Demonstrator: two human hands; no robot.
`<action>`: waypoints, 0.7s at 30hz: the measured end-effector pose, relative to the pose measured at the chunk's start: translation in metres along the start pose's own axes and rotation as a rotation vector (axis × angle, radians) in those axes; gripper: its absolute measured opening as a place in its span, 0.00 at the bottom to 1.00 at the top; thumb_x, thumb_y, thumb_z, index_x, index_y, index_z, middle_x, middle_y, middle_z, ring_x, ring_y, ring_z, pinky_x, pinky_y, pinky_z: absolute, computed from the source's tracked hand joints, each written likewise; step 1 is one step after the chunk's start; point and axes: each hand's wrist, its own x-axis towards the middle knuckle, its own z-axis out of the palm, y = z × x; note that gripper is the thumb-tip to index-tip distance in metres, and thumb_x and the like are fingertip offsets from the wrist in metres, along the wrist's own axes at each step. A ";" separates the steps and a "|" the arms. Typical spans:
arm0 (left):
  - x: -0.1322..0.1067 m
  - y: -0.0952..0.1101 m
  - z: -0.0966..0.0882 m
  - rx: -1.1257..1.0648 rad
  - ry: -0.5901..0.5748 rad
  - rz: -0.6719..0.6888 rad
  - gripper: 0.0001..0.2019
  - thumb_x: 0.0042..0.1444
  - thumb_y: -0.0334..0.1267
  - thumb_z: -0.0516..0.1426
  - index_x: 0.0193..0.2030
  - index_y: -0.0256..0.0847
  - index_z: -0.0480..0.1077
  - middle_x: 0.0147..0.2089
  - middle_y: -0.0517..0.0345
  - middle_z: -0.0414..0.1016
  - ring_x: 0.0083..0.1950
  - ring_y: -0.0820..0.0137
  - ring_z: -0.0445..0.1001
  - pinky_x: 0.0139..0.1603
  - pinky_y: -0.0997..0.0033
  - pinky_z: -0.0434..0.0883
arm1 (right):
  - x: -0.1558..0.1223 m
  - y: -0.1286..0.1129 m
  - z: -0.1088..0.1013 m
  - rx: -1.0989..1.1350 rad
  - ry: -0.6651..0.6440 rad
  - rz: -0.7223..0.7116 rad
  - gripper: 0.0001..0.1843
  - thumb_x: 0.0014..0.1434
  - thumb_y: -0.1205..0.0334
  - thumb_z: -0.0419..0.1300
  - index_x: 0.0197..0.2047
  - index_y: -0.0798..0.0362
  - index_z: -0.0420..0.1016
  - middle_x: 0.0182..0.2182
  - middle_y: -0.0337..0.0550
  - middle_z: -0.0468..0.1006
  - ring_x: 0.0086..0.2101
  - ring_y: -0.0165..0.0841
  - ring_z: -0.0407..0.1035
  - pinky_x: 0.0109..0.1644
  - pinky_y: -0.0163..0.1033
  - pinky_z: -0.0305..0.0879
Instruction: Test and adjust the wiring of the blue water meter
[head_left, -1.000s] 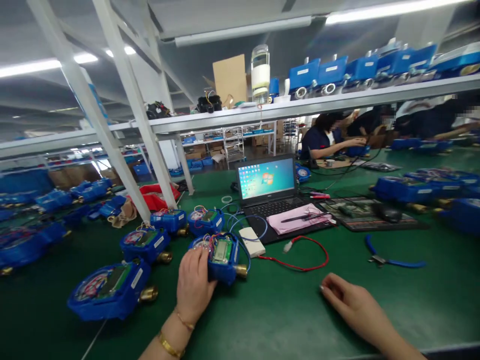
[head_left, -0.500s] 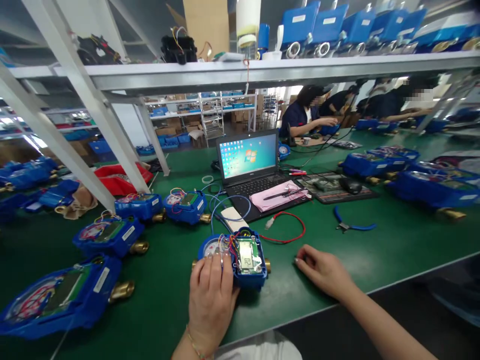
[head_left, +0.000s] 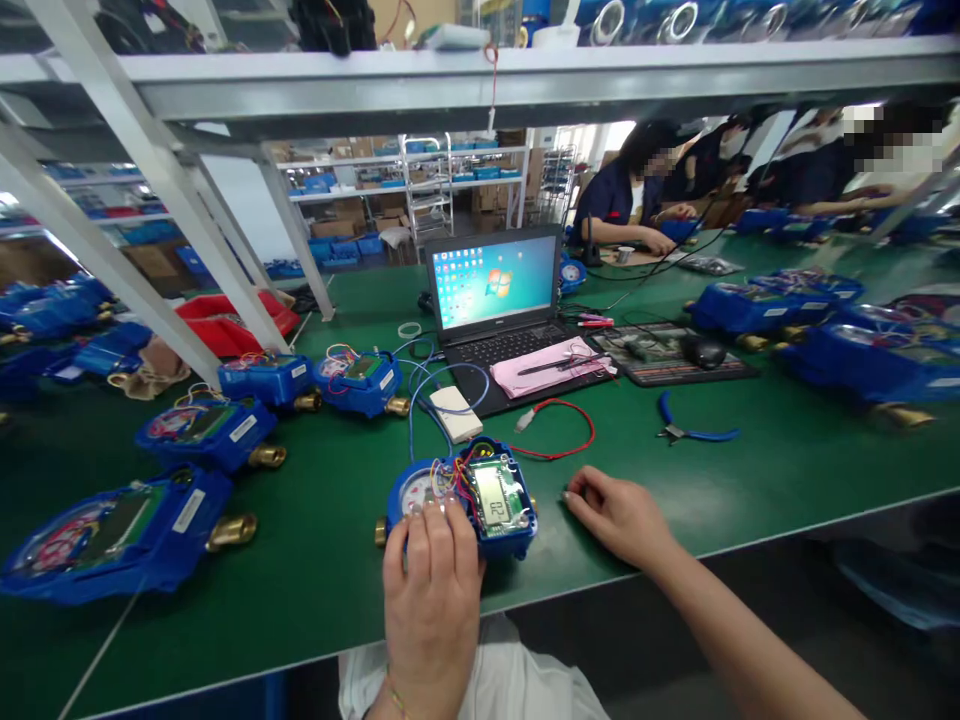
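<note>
A blue water meter with brass end fittings sits on the green table, its lid off. Inside show a green circuit board, a small lit display and coloured wires. My left hand lies over its round dial side, fingers wrapped across the near edge. To the right, apart from the meter, my right hand rests on the tabletop with fingers curled and thumb against them; nothing shows in it. A red cable with a pale connector lies just beyond the meter.
Behind stands a laptop with a pink cloth on it. A white box is nearby. Blue pliers and a mouse lie right. Several open meters line the left. A shelf spans above; co-workers sit beyond.
The view has tilted downward. My right hand has come slightly closer to the meter. My left hand stays on the meter, which is turned a little.
</note>
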 end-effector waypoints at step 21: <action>0.067 -0.049 -0.030 -0.746 -0.424 0.068 0.13 0.63 0.27 0.46 0.44 0.45 0.68 0.60 0.55 0.58 0.59 0.66 0.62 0.57 0.64 0.67 | 0.012 -0.071 -0.014 0.373 -0.174 -0.600 0.45 0.49 0.57 0.67 0.66 0.49 0.51 0.62 0.52 0.59 0.62 0.44 0.54 0.63 0.54 0.60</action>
